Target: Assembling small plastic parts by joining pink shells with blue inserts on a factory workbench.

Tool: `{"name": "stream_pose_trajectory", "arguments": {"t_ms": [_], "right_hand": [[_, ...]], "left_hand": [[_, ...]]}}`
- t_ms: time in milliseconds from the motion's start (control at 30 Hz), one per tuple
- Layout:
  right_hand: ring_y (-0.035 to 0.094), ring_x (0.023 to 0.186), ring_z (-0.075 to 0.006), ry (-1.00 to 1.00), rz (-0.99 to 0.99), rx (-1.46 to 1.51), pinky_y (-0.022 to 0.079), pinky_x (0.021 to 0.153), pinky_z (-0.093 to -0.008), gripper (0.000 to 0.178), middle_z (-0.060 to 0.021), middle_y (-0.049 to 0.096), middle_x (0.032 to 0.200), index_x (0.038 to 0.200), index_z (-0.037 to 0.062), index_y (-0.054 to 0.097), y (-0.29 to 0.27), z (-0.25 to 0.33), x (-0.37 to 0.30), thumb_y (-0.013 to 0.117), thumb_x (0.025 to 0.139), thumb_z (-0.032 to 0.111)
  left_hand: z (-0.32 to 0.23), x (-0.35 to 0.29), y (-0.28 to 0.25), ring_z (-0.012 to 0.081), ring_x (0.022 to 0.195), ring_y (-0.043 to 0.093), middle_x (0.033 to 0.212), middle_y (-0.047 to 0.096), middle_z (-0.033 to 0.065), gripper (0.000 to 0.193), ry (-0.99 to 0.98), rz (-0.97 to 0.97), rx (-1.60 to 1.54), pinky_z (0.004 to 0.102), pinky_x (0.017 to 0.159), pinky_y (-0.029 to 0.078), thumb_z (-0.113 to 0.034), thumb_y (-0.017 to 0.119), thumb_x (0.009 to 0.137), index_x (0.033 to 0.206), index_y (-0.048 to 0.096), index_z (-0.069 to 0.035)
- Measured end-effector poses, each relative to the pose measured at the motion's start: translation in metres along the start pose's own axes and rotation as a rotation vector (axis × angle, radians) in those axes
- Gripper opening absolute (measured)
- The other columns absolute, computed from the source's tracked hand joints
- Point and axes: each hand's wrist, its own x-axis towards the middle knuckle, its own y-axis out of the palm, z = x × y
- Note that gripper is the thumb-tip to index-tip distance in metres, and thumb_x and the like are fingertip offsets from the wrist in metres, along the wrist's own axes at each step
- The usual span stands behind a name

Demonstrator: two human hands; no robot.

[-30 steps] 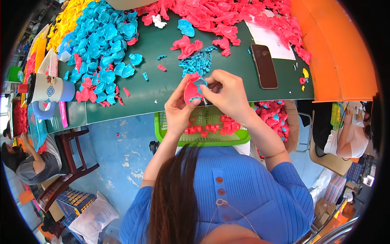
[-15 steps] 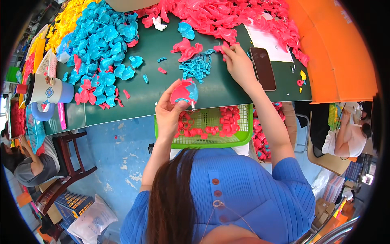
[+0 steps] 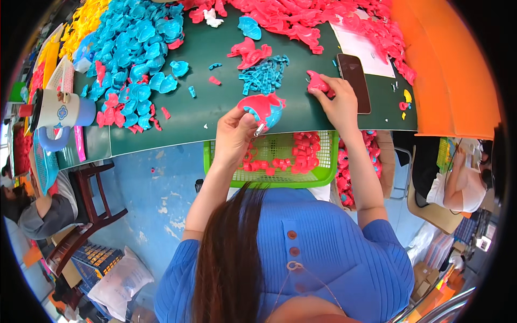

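Pinching a red-and-blue moulded shell (image 3: pixel 265 106) between thumb and fingers, the left hand (image 3: pixel 232 135) holds it near the front edge of the green table (image 3: pixel 186 116), a small metallic part (image 3: pixel 259 130) projecting below. The right hand (image 3: pixel 341 101) has thumb and fingers closed on a red piece (image 3: pixel 317 82); whether that piece touches the tabletop cannot be told. The step in hand appears to be supplying a further part to the shell; the next move would seem to call for a steady left pinch and the red piece turned to suit. Between and beyond the hands lie blue strips (image 3: pixel 264 75); a phone (image 3: pixel 355 83) lies just beside the right hand. Farther out are heaped blue shells (image 3: pixel 137 46), red parts (image 3: pixel 280 16) and yellow parts (image 3: pixel 83 27). Below the table edge, a green basket (image 3: pixel 323 176) contains red rings (image 3: pixel 305 156). Outermost are an orange panel (image 3: pixel 447 70), a blue floor (image 3: pixel 142 185), a dark wooden chair (image 3: pixel 96 215) and co-workers on the left (image 3: pixel 47 215) and right (image 3: pixel 455 191).
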Motion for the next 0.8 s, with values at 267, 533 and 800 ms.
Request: {"name": "stream_pose_trajectory", "arguments": {"t_ms": [267, 533, 800], "right_hand": [[0.059, 0.096, -0.0234, -0.258, 0.184, 0.691, 0.044, 0.086, -0.0339, 0.042, -0.0111, 0.064, 0.100, 0.105, 0.0013, 0.063, -0.048, 0.082, 0.003, 0.076, 0.066, 0.011], [0.059, 0.095, -0.0237, -0.216, 0.275, 0.735, 0.045, 0.085, -0.0344, 0.041, -0.0115, 0.064, 0.101, 0.104, 0.0019, 0.064, -0.041, 0.086, 0.003, 0.075, 0.066, 0.011], [0.059, 0.095, -0.0233, -0.219, 0.292, 0.717, 0.045, 0.085, -0.0340, 0.041, -0.0115, 0.065, 0.101, 0.104, 0.0015, 0.064, -0.037, 0.085, 0.003, 0.076, 0.066, 0.011]], "left_hand": [[0.000, -0.003, 0.010, 0.0056, 0.072, 0.055, 0.085, 0.060, 0.0001, 0.038, -0.049, -0.094, 0.091, 0.0219, 0.065, 0.049, -0.035, 0.063, 0.083, 0.099, 0.059, -0.001], [0.004, -0.003, -0.002, 0.0025, 0.069, 0.051, 0.077, 0.057, -0.0031, 0.033, -0.082, -0.037, 0.175, 0.0177, 0.055, 0.039, -0.035, 0.062, 0.085, 0.091, 0.060, -0.003], [-0.003, -0.004, 0.007, 0.0064, 0.079, 0.055, 0.085, 0.057, -0.0004, 0.030, -0.141, -0.059, 0.126, 0.0295, 0.079, 0.053, -0.030, 0.059, 0.087, 0.094, 0.058, -0.001]]}}
